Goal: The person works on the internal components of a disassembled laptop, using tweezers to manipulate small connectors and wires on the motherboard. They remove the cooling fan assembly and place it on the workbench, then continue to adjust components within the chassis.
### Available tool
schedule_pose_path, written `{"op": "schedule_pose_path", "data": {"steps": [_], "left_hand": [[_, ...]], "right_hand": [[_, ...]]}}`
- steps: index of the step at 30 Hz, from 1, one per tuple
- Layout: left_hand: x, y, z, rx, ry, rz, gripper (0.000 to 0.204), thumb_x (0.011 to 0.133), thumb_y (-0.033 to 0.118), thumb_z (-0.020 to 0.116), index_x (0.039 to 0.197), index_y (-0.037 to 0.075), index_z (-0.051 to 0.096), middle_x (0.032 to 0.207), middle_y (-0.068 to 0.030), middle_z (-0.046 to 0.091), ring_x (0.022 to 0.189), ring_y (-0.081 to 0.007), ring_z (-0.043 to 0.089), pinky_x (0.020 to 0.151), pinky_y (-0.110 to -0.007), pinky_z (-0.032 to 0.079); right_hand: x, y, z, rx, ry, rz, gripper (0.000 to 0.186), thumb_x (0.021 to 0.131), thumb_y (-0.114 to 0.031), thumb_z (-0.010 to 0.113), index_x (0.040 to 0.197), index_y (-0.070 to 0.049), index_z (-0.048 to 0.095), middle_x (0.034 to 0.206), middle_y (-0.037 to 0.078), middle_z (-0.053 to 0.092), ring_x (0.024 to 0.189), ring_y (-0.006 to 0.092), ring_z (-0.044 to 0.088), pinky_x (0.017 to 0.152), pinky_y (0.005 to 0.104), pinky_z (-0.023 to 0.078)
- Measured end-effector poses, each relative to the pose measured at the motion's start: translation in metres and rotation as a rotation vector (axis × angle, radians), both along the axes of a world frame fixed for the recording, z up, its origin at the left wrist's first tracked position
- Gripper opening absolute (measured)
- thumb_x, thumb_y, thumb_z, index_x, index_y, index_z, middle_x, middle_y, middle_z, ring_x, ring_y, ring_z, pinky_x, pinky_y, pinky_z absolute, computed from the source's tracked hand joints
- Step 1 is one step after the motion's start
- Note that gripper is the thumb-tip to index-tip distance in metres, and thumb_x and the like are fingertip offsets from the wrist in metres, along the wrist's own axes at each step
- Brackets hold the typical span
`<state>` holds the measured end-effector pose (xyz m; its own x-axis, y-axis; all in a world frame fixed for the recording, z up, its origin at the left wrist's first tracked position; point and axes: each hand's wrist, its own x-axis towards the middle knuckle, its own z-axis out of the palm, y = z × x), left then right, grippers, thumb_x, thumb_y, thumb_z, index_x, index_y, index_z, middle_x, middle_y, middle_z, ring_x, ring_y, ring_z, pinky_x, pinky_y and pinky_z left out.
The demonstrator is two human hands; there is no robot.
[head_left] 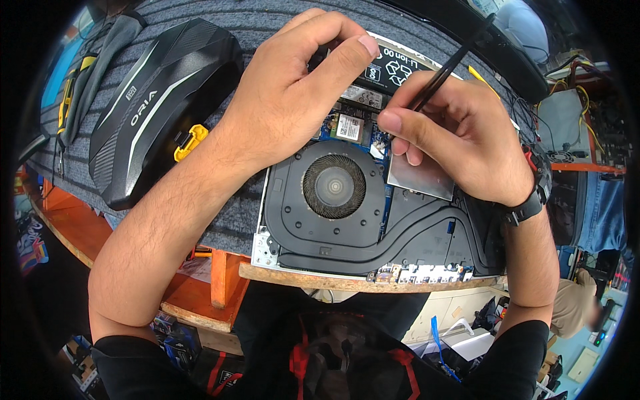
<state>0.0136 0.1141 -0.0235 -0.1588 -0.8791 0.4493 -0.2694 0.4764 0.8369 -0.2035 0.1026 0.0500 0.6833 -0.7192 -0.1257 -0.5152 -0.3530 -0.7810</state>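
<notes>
An opened laptop [320,237] lies on the bench, showing its cooling fan [333,187], blue circuit board, battery [393,67] and a silver metal plate [420,180]. My left hand [287,100] is bent over the laptop's upper left, fingers curled beside the battery, thumb pointing toward the back; whatever its fingertips hold or touch is hidden. My right hand [460,133] grips black tweezers [453,63] over the circuit board and silver plate, its thumb and fingers closed around them. The tweezers' tips are hidden by the hand.
A black hard case [160,107] and small yellow tool [190,143] lie left on the grey mat [227,233], with gloves and a yellow-black screwdriver [80,80] beyond. Orange shelving [223,280] shows below. People's legs [603,213] appear right, near cables and equipment [567,120].
</notes>
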Motion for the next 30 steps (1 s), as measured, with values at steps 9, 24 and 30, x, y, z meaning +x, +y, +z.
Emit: {"op": "schedule_pose_path", "data": {"steps": [9,24,30], "left_hand": [[0.000,0.000,-0.002,-0.004,-0.003,0.002,0.029,0.107,0.029,0.052,0.108,0.005,0.069,0.105,-0.0012,0.065,0.104,-0.0105,0.058,0.095,-0.028,0.043],[0.000,0.001,-0.001,0.007,0.008,-0.002,0.029,0.107,0.028,0.052,0.109,0.005,0.069,0.104,-0.0010,0.064,0.102,-0.0100,0.057,0.094,-0.027,0.043],[-0.001,-0.001,-0.002,-0.011,0.016,-0.008,0.028,0.107,0.027,0.052,0.108,0.004,0.068,0.104,-0.0015,0.064,0.103,-0.0104,0.058,0.094,-0.027,0.043]], "right_hand": [[-0.009,-0.009,-0.004,-0.005,-0.073,0.125,0.014,0.099,-0.015,0.068,0.100,-0.001,0.069,0.080,0.001,0.067,0.071,0.0048,0.062,0.064,0.0193,0.050],[-0.006,-0.006,0.001,0.006,-0.034,0.102,0.014,0.099,-0.015,0.068,0.099,-0.001,0.069,0.079,0.001,0.067,0.070,0.0045,0.062,0.064,0.0187,0.049],[-0.008,-0.009,-0.003,-0.031,-0.078,0.135,0.014,0.099,-0.015,0.068,0.100,-0.001,0.069,0.079,0.001,0.067,0.070,0.0044,0.062,0.063,0.0189,0.050]]}}
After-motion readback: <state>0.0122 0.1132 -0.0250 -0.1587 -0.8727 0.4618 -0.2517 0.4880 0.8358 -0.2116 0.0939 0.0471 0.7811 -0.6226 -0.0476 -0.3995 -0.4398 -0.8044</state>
